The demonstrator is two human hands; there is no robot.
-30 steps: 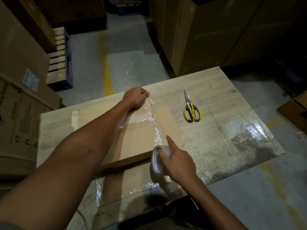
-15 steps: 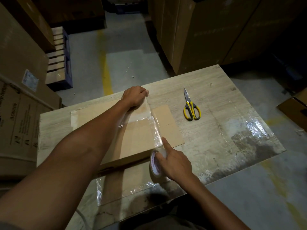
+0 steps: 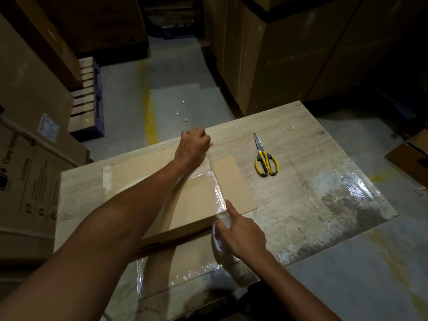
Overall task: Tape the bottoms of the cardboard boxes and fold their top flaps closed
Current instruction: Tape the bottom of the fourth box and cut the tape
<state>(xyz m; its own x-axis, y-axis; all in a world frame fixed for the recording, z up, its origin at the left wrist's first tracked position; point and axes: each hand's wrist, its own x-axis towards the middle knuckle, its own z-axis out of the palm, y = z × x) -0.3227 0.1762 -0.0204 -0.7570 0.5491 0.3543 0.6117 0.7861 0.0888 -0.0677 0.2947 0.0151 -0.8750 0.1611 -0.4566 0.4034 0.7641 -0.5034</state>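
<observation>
Bottom-taping: over the flat brown cardboard box [image 3: 192,202], clear tape [image 3: 216,184] is pinched by the left hand [image 3: 193,147], its roll [image 3: 218,238] gripped by the right hand [image 3: 242,234]; cutting seems next.

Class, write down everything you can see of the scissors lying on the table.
The scissors lie flat on the wooden table, right of the cardboard box and apart from it. The shiny metal blades are closed and point away from the person; the looped handles are yellow with grey inner grips. Only the table touches them.

Left grip [image 3: 193,147], right grip [image 3: 243,232] and both forearms [image 3: 129,218] are bare.
</observation>
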